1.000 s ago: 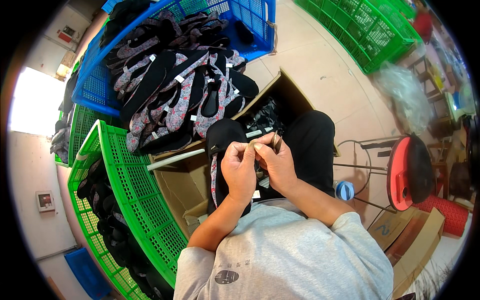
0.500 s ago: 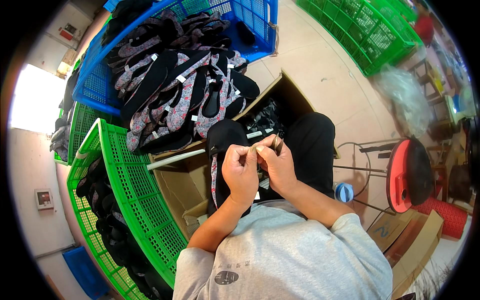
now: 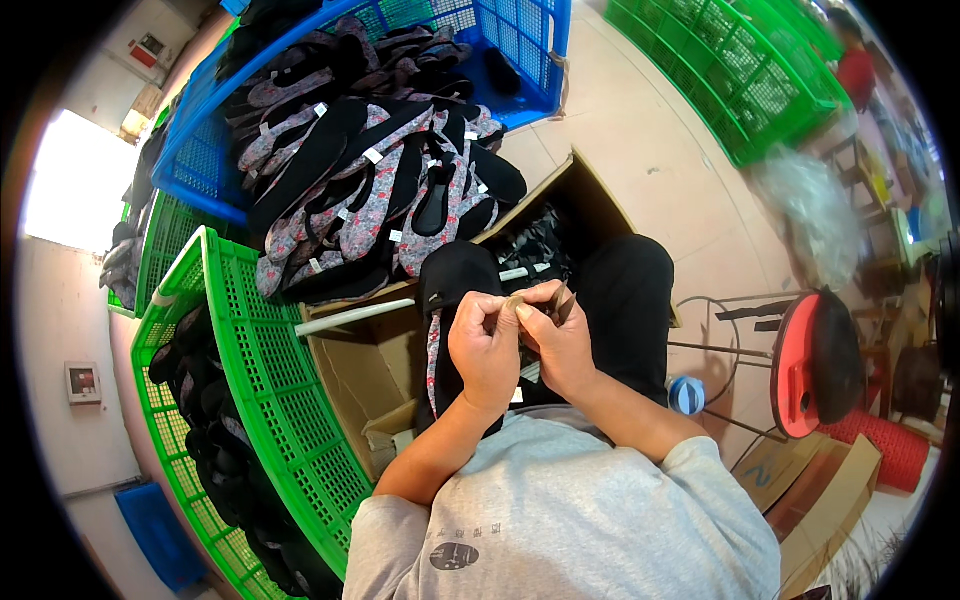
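Note:
My left hand point(image 3: 486, 345) and my right hand point(image 3: 562, 345) meet above my lap, thumbs and fingertips pinched together. What lies between the fingertips is too small to make out. A thin, pointed metal tool point(image 3: 566, 303) sticks out of my closed right hand; its exact kind is unclear. Along my left thigh shows a strip of floral fabric point(image 3: 433, 350) against black. Beyond my knees lies a heap of floral and black slippers point(image 3: 380, 190) with small white tags. An open cardboard box point(image 3: 365, 375) stands under my hands, with a pale rod point(image 3: 360, 316) across it.
A blue crate point(image 3: 520, 60) holds more slippers at the far left. On the left, a green crate point(image 3: 270, 370) contains black slippers. Far right stands another green crate point(image 3: 720, 85), with a clear plastic bag point(image 3: 815, 215) near it. A red and black stool point(image 3: 805, 365) is at right.
The view has shifted slightly, so the surroundings sit a little differently. My hands remain pinched together, with the right-hand fingers and the metal tool turned slightly.

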Tool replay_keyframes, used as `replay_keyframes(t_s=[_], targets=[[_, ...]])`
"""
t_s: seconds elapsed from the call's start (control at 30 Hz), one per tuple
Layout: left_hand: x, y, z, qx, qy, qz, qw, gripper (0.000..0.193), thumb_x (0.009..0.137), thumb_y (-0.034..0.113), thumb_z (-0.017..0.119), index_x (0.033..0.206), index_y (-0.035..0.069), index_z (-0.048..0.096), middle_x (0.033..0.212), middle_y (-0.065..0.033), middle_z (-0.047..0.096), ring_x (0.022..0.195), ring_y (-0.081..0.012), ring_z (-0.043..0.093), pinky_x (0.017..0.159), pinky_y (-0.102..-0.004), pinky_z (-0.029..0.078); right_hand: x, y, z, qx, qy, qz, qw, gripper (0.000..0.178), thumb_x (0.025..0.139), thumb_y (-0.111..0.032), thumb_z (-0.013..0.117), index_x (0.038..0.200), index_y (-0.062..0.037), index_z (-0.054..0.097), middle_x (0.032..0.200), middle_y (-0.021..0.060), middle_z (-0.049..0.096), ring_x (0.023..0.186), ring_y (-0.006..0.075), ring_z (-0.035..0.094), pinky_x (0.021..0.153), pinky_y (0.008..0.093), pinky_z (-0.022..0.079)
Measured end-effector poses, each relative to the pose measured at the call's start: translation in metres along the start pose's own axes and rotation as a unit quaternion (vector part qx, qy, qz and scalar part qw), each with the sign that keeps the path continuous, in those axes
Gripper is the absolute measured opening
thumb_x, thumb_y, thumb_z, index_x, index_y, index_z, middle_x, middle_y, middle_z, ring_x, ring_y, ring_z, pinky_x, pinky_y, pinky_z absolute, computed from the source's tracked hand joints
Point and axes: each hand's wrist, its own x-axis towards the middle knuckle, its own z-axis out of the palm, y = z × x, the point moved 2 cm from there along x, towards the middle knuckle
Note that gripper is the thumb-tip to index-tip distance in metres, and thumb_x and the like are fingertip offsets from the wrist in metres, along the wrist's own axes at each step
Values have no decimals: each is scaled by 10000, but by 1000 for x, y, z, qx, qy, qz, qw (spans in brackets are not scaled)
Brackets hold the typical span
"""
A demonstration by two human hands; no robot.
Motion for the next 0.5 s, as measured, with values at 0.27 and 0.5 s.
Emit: replay_keyframes(t_s=[0.27,0.5], targets=[[2,0,-8,-132,-8,-56,990,149,970,69,641,846,31,567,793,33,540,689,-34,463,600,-200,388,1,2,5,-12,-45,-15,999,105,952,-55,642,1039,-51,583,972,-6,616,827,39,534,751,213,461],[4,5,-14,42,-6,63,997,141,932,43,683,850,26,570,794,23,544,712,-46,493,623,-208,417,2,-5,5,23,-72,42,996,104,980,-136,637,1012,-50,588,938,3,632,790,39,532,704,208,456]])
